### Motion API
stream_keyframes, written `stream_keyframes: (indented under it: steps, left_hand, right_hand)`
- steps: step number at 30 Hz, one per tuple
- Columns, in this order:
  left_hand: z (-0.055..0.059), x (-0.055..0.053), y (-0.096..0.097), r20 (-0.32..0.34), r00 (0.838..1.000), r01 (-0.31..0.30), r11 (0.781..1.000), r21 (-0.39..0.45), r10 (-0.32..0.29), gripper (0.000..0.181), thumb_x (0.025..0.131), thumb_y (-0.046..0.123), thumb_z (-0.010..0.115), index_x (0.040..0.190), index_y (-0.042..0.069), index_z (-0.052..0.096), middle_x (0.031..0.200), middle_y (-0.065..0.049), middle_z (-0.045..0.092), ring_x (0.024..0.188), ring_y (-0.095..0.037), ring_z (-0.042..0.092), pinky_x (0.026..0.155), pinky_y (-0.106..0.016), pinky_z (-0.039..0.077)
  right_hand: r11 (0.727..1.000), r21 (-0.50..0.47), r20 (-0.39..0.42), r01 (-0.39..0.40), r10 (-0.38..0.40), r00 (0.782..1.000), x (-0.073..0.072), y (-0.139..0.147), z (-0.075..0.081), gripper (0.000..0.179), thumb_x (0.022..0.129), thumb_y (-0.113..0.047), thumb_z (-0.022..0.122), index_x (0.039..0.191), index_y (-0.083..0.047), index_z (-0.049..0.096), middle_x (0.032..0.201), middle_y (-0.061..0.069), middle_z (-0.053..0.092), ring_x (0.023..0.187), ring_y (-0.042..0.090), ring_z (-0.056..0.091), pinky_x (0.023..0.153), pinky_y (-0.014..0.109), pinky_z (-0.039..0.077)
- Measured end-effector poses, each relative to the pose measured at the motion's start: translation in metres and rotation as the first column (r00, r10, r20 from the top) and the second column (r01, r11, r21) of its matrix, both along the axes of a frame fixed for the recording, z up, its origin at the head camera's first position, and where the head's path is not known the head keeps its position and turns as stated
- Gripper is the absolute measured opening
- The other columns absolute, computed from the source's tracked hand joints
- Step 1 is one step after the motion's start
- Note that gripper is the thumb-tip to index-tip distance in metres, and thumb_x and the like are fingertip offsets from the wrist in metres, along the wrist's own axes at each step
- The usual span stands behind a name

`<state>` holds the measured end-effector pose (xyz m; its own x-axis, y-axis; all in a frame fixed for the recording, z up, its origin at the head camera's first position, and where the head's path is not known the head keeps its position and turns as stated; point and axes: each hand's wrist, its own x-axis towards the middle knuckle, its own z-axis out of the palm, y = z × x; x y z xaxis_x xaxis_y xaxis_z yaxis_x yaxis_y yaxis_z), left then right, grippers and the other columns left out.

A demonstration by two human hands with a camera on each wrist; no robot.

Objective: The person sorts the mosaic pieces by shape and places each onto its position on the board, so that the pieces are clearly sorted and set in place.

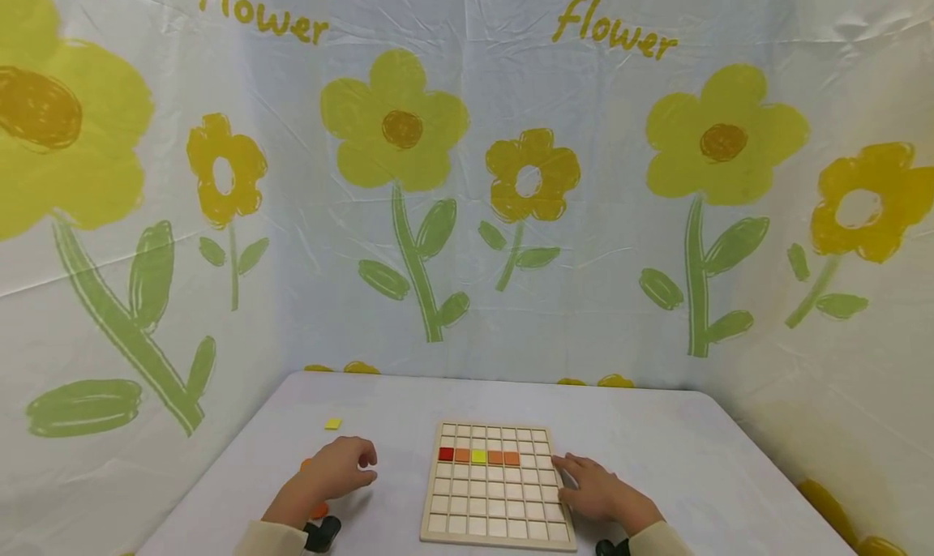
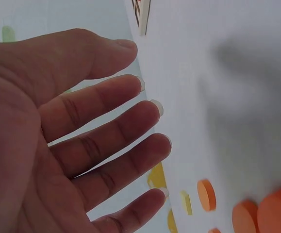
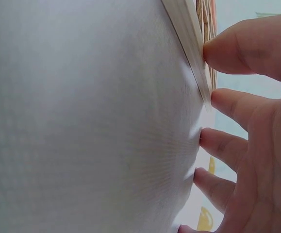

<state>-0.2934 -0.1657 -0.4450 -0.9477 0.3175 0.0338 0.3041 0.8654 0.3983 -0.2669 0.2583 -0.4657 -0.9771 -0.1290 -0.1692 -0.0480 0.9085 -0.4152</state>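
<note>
Head view: left fingers (image 1: 362, 447) parted, empty; right fingers (image 1: 572, 464) spread against square-celled wooden board (image 1: 496, 508)

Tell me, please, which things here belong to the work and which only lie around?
Likely in the work:
grid board, touched by the right hand
coloured tiles in its cells
loose yellow tile

Probably only lying around:
orange discs near the left hand; round, unlike the square tiles

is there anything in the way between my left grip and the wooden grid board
Nothing visible: in the head view, only bare tabletop shows between the left grip and the wooden grid board. The loose yellow tile lies farther out, and the orange discs are on the side away from the board.
</note>
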Motion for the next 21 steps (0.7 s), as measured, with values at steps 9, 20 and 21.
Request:
stream_keyframes:
  steps: [9, 20, 21]
  left_hand:
    - [0.001, 0.006, -0.020, 0.071, 0.996, -0.053, 0.999, -0.003, 0.053, 0.013, 0.083, 0.020, 0.074, 0.091, 0.013, 0.066, 0.086, 0.001, 0.060, 0.079, -0.016, 0.053, 0.076, -0.041, 0.049]
    - [0.003, 0.014, -0.042, 0.120, 0.988, -0.098, 0.995, 0.015, 0.095, 0.011, 0.082, 0.018, 0.073, 0.085, 0.012, 0.065, 0.082, 0.000, 0.058, 0.073, -0.016, 0.052, 0.069, -0.037, 0.046]
    - [0.003, 0.015, -0.044, 0.133, 0.986, -0.102, 0.995, 0.016, 0.099, 0.011, 0.082, 0.018, 0.073, 0.085, 0.011, 0.065, 0.082, -0.001, 0.058, 0.073, -0.016, 0.052, 0.069, -0.036, 0.046]
  right_hand:
    - [1.000, 0.003, 0.003, -0.003, 0.003, 1.000, 0.000, -0.001, 0.000, 0.054, 0.089, -0.029, 0.059, 0.139, -0.010, 0.051, 0.146, 0.022, 0.043, 0.136, 0.047, 0.036, 0.103, 0.073, 0.023]
    - [1.000, 0.021, -0.006, -0.010, 0.011, 1.000, -0.005, 0.002, -0.004, 0.055, 0.088, -0.032, 0.058, 0.139, -0.013, 0.050, 0.146, 0.019, 0.044, 0.136, 0.045, 0.037, 0.102, 0.073, 0.024]
    - [1.000, 0.022, -0.005, -0.009, 0.009, 1.000, -0.006, 0.002, -0.005, 0.056, 0.088, -0.032, 0.058, 0.140, -0.013, 0.050, 0.146, 0.018, 0.044, 0.136, 0.045, 0.037, 0.102, 0.073, 0.024]
